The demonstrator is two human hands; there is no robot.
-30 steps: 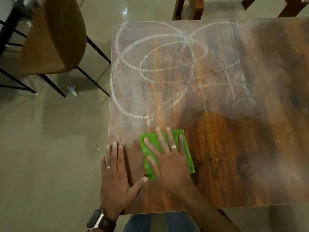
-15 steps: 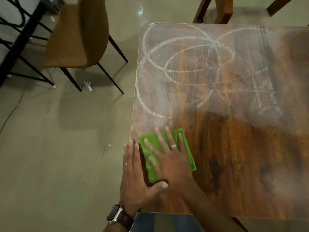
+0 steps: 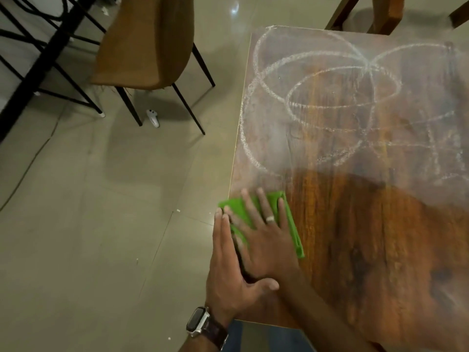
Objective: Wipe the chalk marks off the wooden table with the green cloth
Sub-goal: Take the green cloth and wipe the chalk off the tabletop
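Head view: green cloth [image 3: 284, 212] overhangs table [image 3: 380, 237] left edge w/ right hand [image 3: 266, 245] flat.

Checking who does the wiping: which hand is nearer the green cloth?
Right. The right hand lies flat on the green cloth, fingers spread; the left hand sits beside it at the table's left edge, fingertips by the cloth's corner.

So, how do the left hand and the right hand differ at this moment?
The right hand lies flat on the green cloth, fingers spread; the left hand lies at the wooden table edge, fingers together, beside the cloth. The left wrist wears a watch; the right wrist shows none. Both are flat, fingers straight.
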